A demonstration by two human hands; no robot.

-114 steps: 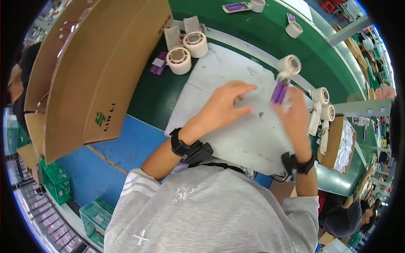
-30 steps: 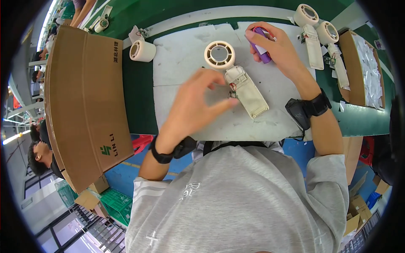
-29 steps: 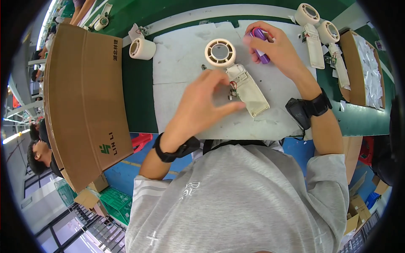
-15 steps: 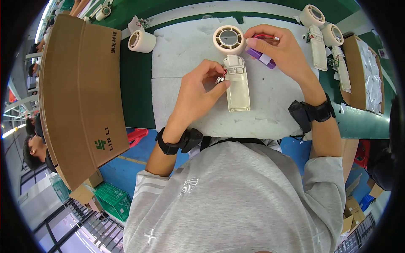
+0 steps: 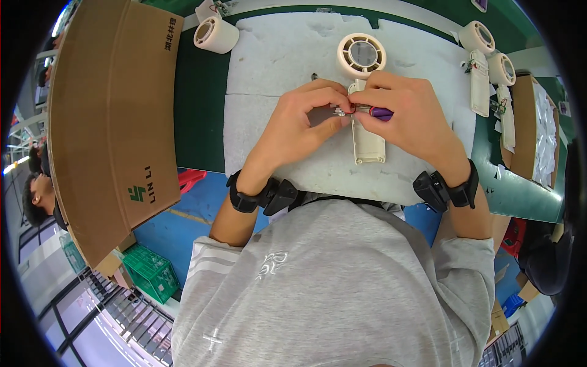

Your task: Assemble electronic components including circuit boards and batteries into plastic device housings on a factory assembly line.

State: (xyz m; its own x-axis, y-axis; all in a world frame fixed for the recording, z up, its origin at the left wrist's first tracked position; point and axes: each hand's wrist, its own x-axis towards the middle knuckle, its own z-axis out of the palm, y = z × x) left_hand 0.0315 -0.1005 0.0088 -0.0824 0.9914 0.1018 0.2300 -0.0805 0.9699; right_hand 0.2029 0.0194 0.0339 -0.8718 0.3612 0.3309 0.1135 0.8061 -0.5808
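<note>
A cream handheld fan lies on the pale foam mat (image 5: 269, 58), its round head (image 5: 361, 55) away from me and its open handle shell (image 5: 369, 147) toward me. Over the upper part of the shell, my two hands meet almost fingertip to fingertip. My left hand (image 5: 302, 119) pinches thin wires with a small connector (image 5: 340, 112). In my closed right hand (image 5: 408, 113) is a purple cylindrical battery (image 5: 382, 114), partly hidden by the fingers. Red wire shows between the hands. Whether the connectors are joined cannot be seen.
A tall brown carton (image 5: 113, 122) stands on the left, near another fan head (image 5: 216, 35). On the right lie two more opened fans, one with its shell (image 5: 479, 85) showing, beside a carton (image 5: 523, 116) of silvery packets. A small dark piece (image 5: 315, 76) lies on the mat.
My right hand has brought the battery down and left to the wires in my left hand. The view has shifted slightly, and the battery is now mostly covered by fingers.
</note>
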